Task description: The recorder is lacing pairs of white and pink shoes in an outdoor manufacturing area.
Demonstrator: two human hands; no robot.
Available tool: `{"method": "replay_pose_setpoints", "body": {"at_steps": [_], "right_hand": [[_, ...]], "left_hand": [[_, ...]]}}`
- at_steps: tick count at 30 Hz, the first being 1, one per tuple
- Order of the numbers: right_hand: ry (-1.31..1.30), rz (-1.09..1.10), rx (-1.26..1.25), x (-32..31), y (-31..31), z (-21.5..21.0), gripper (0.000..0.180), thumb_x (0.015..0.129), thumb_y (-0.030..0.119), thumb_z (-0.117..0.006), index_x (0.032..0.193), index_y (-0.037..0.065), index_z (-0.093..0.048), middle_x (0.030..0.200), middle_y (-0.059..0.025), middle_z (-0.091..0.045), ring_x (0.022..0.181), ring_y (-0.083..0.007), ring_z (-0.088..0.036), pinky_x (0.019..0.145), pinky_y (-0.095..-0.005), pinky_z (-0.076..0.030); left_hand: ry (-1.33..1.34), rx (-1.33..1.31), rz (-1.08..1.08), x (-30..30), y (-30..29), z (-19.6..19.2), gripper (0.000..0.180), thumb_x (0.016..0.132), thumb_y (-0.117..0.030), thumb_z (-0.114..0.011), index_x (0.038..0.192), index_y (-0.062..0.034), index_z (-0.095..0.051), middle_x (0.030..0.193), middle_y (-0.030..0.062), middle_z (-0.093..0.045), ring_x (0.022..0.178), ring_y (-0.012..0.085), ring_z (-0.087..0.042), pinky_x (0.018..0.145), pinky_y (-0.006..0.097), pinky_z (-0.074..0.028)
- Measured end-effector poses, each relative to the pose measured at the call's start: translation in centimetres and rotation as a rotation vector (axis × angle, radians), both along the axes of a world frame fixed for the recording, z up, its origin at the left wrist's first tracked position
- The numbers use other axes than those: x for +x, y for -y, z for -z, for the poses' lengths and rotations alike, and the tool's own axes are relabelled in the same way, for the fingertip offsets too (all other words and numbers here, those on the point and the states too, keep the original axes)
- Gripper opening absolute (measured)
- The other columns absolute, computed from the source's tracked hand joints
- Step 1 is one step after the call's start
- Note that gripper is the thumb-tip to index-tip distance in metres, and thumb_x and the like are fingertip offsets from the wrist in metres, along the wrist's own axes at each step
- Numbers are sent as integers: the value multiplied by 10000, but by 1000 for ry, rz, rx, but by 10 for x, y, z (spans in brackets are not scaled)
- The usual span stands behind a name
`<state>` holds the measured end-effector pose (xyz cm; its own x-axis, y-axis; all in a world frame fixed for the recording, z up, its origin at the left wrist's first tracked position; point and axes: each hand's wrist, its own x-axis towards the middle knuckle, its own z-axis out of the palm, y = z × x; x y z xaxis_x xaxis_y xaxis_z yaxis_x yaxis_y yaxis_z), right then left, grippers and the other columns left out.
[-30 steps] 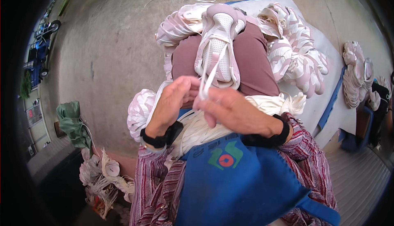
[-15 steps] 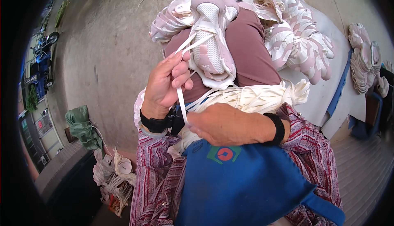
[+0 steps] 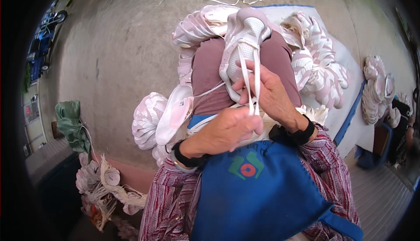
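The left hand (image 3: 227, 129) is closed in a fist around two flat white shoelace ends (image 3: 251, 90), pulled taut. The right hand (image 3: 267, 92) pinches the same laces higher up, fingers resting on the white and pale pink mesh sneaker (image 3: 243, 44) lying on the person's mauve-clad knee (image 3: 210, 79). Below is bare grey concrete floor (image 3: 118, 53), outdoors. A blue cloth apron (image 3: 258, 197) hides the lap. Piles of matching sneakers (image 3: 319, 70) lie on a white sheet (image 3: 350, 118); the fingertips under the laces are unclear.

Pink-and-white shoe uppers (image 3: 321, 72) lie heaped on a white sheet (image 3: 350, 118) over the concrete floor (image 3: 122, 53). A green cloth (image 3: 72, 125) hangs at the left above a bundle of white scraps (image 3: 103, 184).
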<state>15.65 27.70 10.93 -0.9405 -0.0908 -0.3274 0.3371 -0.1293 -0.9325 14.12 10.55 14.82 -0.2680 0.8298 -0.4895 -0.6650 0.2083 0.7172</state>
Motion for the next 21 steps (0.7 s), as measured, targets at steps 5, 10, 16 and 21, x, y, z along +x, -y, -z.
{"method": "replay_pose_setpoints", "body": {"at_steps": [5, 10, 16, 21], "right_hand": [[361, 259, -589, -14, 5, -7, 385, 980, 295, -491, 1212, -11, -489, 851, -80, -625, 596, -121, -585, 518, -237, -481], [320, 147, -583, -10, -2, 0, 355, 949, 256, -562, 1183, -7, -523, 795, -44, -593, 509, -41, -461, 451, -191, -393], [-142, -30, 425, -7, 11, -4, 376, 847, 245, -673, 1084, -31, -581, 828, -121, -644, 719, -186, -623, 661, -313, -503], [-98, -65, 717, -8, 12, -26, 305, 870, 240, -625, 985, -36, -567, 790, -236, -614, 755, -285, -660, 637, -376, -484]], "left_hand": [[-410, 142, -11, 12, -8, 30, 320, 989, -310, -489, 899, -23, -599, 711, -16, -523, 654, 56, -463, 582, 230, -396], [-824, -87, 35, 12, -5, 39, 277, 955, -284, -540, 967, -11, -586, 789, 19, -590, 745, 100, -538, 679, 287, -457], [-486, -98, -241, -2, 5, 42, 264, 928, -167, -522, 1099, 34, -538, 1009, 67, -596, 937, 128, -554, 844, 285, -455], [-167, 148, -303, -4, -2, 54, 245, 957, -161, -482, 1114, 11, -559, 959, 28, -576, 904, 100, -527, 814, 258, -439]]}}
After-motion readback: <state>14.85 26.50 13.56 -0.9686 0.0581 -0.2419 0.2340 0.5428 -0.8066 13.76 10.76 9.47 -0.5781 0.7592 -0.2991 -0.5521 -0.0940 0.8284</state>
